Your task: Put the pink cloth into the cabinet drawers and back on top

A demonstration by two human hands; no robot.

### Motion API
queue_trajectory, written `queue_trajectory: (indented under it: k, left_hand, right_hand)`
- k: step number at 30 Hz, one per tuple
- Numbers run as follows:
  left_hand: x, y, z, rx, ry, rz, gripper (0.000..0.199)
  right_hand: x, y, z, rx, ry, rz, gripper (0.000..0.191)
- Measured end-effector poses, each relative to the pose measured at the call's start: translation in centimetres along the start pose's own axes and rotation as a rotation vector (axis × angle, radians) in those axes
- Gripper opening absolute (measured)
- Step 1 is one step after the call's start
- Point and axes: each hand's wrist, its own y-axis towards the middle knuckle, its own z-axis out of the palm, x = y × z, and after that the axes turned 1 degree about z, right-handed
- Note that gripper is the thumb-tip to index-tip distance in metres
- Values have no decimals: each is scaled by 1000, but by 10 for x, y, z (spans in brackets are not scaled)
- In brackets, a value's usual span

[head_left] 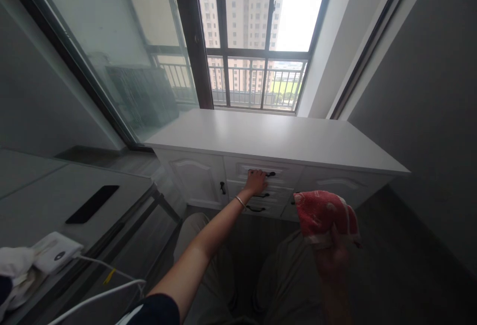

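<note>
My left hand point(256, 182), a light bracelet at its wrist, reaches to the front of a white cabinet point(261, 138). Its fingers are wrapped over the dark handle point(271, 174) of the top middle drawer point(286, 168), which looks closed. Only the handle's right end shows past the fingers. In my right hand point(333, 253) is a folded red cloth with pale patterns point(322, 213), held up in front of the cabinet's right door. The thumb presses on the cloth, and the other fingers are mostly hidden behind it.
On the left stands a table point(33, 191) with a flat black object point(93, 204), a white device point(57, 253) and a white cable point(100, 295). Two lower drawers with dark handles sit below the top one. Behind the cabinet is a window point(257, 81); my knees are close to its front.
</note>
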Motion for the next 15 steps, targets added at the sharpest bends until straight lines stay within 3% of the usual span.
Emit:
queue_trajectory:
  k: [4, 10, 15]
  left_hand:
    - [3, -1, 5, 1, -18, 13, 50]
    - [7, 5, 2, -23, -90, 19, 47]
    - [4, -4, 1, -147, -204, 7, 41]
  right_hand:
    - [0, 7, -19, -44, 26, 112, 33]
    - [-9, 7, -23, -117, 52, 187, 36]
    - [-23, 10, -44, -148, 20, 197, 33]
